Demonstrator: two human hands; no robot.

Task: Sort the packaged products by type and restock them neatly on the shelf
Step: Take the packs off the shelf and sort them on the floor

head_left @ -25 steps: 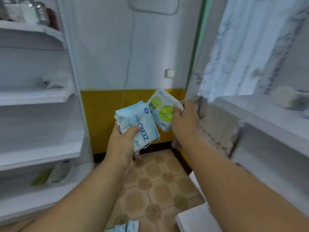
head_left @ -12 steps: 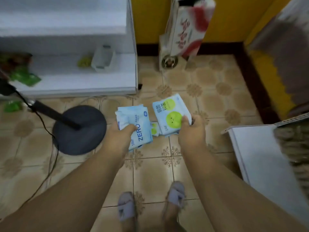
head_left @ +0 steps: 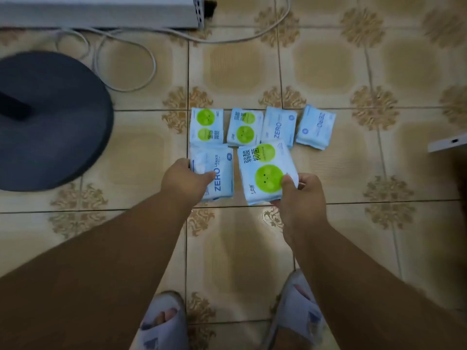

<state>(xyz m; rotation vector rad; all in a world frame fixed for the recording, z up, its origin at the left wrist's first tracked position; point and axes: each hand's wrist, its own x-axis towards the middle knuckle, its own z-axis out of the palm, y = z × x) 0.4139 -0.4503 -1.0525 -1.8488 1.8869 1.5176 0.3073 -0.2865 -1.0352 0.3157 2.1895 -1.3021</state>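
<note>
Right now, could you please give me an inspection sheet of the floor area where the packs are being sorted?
Surface: tiled floor, patterned beige.
Job's things: four packs in a row on the floor, two green-dot packs, two ZERO packs; one ZERO pack and one green-dot pack in hand.
Clutter: dark round stand base.
Grippers: left hand grips the ZERO pack; right hand grips the green-dot pack.
Cables: white cable looped on the floor.
Surroundings: white shelf base at top; slippers below.
</note>
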